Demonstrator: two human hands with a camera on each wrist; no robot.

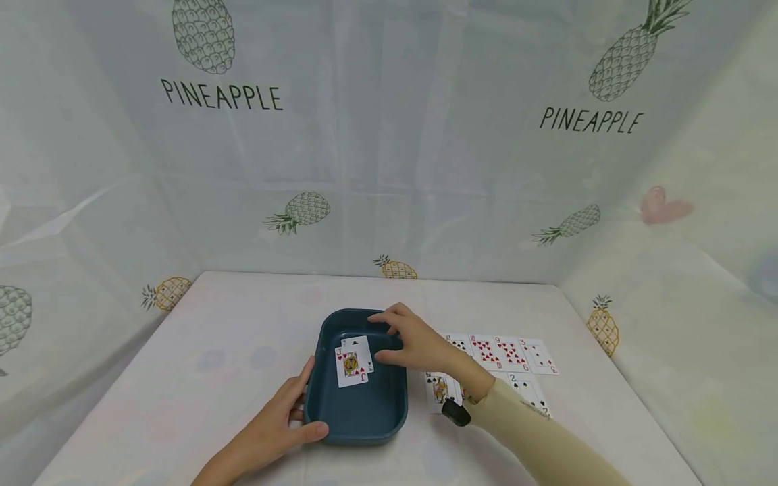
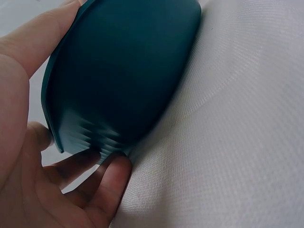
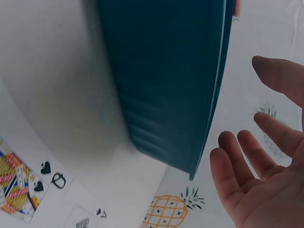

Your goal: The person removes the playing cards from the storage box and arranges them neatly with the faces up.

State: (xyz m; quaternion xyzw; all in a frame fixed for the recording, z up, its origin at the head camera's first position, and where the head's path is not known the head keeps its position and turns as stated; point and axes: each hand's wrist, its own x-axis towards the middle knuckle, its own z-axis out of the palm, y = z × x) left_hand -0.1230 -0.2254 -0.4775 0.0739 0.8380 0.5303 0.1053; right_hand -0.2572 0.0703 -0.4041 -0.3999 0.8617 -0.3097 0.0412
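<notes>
A dark teal tray (image 1: 365, 418) with raised walls stands on the table. Inside it lie a jack of hearts (image 1: 351, 368) and, partly beneath that, a card of clubs (image 1: 361, 342). My left hand (image 1: 276, 420) holds the tray's left side, thumb at the near left corner and fingers against the outer wall. In the left wrist view, the fingertips (image 2: 118, 171) touch that wall. Over the tray's right side hovers my right hand (image 1: 419, 341), its fingers spread and nothing between them. The right wrist view shows this hand (image 3: 268, 185) apart from the tray wall.
Right of the tray, face-up cards lie in two rows, including a ten (image 1: 485, 351), a nine (image 1: 510, 352), a three (image 1: 538, 356) and a two of spades (image 1: 526, 386). My right forearm (image 1: 523, 432) partly covers the front row. A pineapple-print sheet (image 1: 389, 135) hangs behind.
</notes>
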